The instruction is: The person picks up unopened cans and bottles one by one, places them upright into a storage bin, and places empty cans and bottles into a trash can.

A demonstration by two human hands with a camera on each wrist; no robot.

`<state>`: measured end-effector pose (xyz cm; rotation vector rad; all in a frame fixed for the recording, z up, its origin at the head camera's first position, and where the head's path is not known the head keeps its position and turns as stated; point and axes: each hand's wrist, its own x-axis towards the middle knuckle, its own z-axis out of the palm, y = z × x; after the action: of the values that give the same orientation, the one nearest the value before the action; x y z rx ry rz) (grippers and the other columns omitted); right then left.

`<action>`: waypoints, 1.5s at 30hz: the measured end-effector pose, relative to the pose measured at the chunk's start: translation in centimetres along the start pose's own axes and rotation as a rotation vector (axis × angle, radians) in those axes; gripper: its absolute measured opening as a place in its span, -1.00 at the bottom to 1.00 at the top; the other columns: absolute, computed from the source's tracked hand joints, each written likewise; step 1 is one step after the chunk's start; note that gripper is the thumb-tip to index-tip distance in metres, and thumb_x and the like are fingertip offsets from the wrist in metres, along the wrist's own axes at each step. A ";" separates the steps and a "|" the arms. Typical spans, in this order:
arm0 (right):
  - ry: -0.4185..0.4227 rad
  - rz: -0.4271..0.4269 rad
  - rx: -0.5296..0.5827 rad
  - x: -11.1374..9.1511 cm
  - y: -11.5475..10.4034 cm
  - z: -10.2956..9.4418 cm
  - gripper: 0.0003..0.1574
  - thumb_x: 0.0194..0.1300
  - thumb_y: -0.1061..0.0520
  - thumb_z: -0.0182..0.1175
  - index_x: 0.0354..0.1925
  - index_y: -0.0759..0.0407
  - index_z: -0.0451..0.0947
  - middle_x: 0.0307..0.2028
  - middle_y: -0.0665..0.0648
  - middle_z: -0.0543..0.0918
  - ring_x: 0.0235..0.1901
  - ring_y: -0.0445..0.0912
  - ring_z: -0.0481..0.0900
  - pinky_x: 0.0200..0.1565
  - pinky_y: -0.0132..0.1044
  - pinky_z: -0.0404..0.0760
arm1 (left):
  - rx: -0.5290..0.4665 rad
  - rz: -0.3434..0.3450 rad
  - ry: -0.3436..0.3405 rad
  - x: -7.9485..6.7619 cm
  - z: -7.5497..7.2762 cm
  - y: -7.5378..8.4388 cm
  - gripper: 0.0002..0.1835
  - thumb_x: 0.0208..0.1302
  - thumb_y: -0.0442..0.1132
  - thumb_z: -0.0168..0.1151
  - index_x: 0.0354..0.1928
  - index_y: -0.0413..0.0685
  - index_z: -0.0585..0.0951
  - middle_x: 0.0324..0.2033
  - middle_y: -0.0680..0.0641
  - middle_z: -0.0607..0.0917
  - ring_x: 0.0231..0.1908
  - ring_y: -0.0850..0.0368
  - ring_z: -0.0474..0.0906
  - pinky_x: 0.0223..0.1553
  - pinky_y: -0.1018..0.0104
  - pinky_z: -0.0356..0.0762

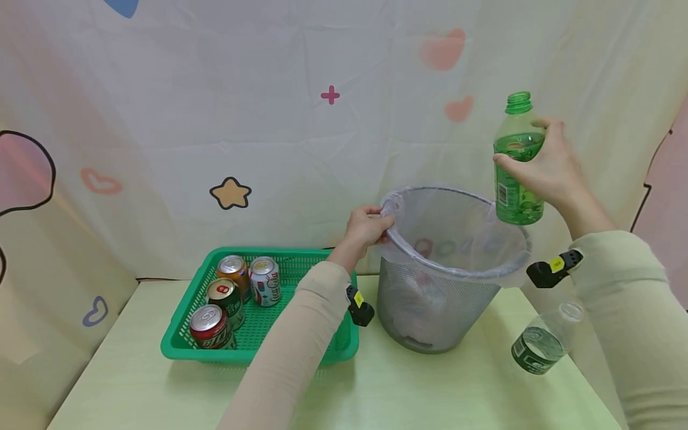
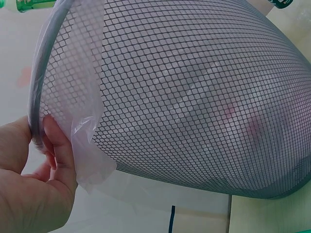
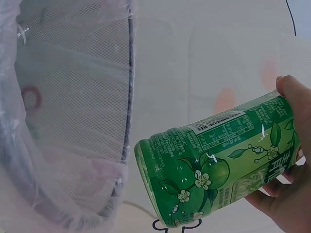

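Note:
My right hand point(image 1: 553, 164) grips a green plastic bottle point(image 1: 518, 179) around its upper label, holding it nearly upright beside the right rim of a mesh trash bin point(image 1: 430, 310). The bottle's neck is uncapped. In the right wrist view the bottle's base point(image 3: 155, 189) points toward the bin's opening. My left hand point(image 1: 368, 230) pinches the bin's rim on its left side, thumb outside and fingers curled about the edge, as the left wrist view shows. A thin, clear plastic liner point(image 2: 87, 121) folds over that rim. Inside the bin, blurred shapes show through the liner.
Left of the bin sits a green plastic basket point(image 1: 258, 355) holding several drink cans point(image 1: 264, 280). A clear plastic bottle point(image 1: 543, 343) with a dark label stands at the table's right edge, near my right forearm. A patterned curtain point(image 1: 269, 149) hangs behind the table point(image 1: 387, 394).

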<state>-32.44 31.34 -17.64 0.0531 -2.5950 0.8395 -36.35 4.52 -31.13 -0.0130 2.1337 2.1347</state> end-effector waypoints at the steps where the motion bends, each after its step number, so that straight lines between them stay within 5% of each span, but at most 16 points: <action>1: -0.003 -0.003 0.001 0.1 -0.1 0.1 0.13 0.12 -0.30 0.12 0.39 0.04 -0.26 0.20 0.40 0.20 0.09 0.31 0.27 -0.06 0.25 0.30 | 0.000 0.000 0.001 0.0 0.0 0.0 -0.53 0.12 -0.32 0.21 0.12 -0.16 0.43 -0.30 -0.10 0.60 -0.53 0.20 0.53 -0.52 0.47 0.56; 45: -0.186 -0.108 -0.114 0.7 -2.4 4.8 0.19 0.12 -0.31 0.15 0.38 0.25 -0.23 0.05 0.42 0.32 -0.07 0.23 0.42 -0.16 0.14 0.44 | 0.003 0.000 0.002 0.2 0.0 0.0 -0.53 0.11 -0.30 0.22 0.11 -0.15 0.44 -0.36 -0.10 0.62 -0.57 0.22 0.53 -0.54 0.46 0.56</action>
<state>-34.49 26.70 -19.58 0.2468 -2.7795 0.6759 -36.55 4.52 -31.18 -0.0151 2.1375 2.1322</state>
